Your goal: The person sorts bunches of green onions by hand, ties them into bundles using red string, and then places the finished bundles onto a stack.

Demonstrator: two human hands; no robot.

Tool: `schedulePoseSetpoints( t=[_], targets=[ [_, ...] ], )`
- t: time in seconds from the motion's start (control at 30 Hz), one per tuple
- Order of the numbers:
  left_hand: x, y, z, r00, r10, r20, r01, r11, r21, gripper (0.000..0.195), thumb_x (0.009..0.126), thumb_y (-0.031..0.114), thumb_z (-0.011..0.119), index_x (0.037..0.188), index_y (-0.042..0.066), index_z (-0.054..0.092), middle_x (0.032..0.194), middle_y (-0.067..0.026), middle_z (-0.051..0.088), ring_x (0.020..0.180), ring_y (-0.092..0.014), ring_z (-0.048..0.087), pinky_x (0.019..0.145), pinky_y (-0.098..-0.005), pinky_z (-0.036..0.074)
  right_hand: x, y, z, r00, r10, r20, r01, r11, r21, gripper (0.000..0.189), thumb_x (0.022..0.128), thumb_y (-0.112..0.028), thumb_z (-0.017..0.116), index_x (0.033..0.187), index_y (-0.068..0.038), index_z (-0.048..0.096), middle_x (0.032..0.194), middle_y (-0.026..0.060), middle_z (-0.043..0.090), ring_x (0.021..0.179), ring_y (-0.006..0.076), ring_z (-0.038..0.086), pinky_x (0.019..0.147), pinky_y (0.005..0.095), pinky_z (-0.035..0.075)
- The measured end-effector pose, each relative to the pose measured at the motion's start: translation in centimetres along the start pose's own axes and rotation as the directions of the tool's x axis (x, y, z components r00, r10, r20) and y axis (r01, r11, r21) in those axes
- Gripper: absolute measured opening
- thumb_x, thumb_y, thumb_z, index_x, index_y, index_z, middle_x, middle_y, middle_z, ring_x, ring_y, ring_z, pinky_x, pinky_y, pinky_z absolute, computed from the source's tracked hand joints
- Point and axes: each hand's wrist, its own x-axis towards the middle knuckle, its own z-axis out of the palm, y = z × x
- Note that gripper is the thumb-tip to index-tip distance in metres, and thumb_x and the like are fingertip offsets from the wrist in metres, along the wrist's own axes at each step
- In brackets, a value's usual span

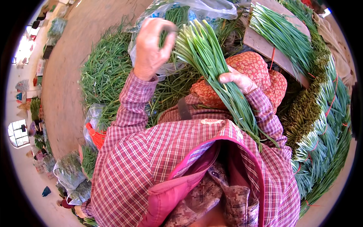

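Note:
A bunch of long green chives (pixel 210 62) lies across my lap, its pale cut ends pointing up and away from me. My right hand (pixel 238 79) grips it around the middle, thumb on top, and the leaf tips droop over my right forearm. Just left of the pale ends, my left hand (pixel 154 46) is raised, somewhat blurred, with thumb and forefinger curved and a gap between their tips. Nothing shows in it. Beneath both hands, loose chive leaves (pixel 170 93) cover the ground, beside my red flowered trousers (pixel 246 65).
More loose greens (pixel 107 73) are heaped at left, next to a clear plastic bag (pixel 210 8). At upper right, chives (pixel 283 37) rest on a board (pixel 258 39). Tied bundles (pixel 317 136) are stacked along my right. Orange-red ties (pixel 95 134) hang at my left side.

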Motion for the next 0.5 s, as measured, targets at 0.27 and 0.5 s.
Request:
schedulePoseSetpoints(
  t=[0.27,0.5],
  targets=[
    [-7.4,-8.9,-6.4,0.734,-0.679,0.021,0.669,0.727,0.154,0.072,0.077,0.049,0.068,0.124,-0.004,0.054,0.118,-0.0192,0.062,0.106,-0.028,0.061,0.092,-0.0381,0.047,-0.1,-0.5,-0.3,1.0,-0.001,-0.016,0.0,0.997,-0.08,0.061,0.078,-0.021,0.072,0.129,0.0,0.047,0.108,0.0048,0.06,0.093,0.0127,0.058,0.082,0.0265,0.048],
    [-3.2,0.6,1.5,0.763,-0.518,0.387,0.44,-0.023,-0.898,0.095,0.077,0.063,0.064,0.14,-0.001,0.033,0.139,-0.026,0.04,0.127,-0.038,0.043,0.106,-0.0481,0.038,5.5,-2.4,3.8,0.992,-0.067,0.104,0.079,0.991,-0.109,0.066,0.078,-0.019,0.071,0.134,-0.001,0.04,0.114,0.0091,0.058,0.097,0.0175,0.059,0.085,0.0311,0.051]
  ],
)
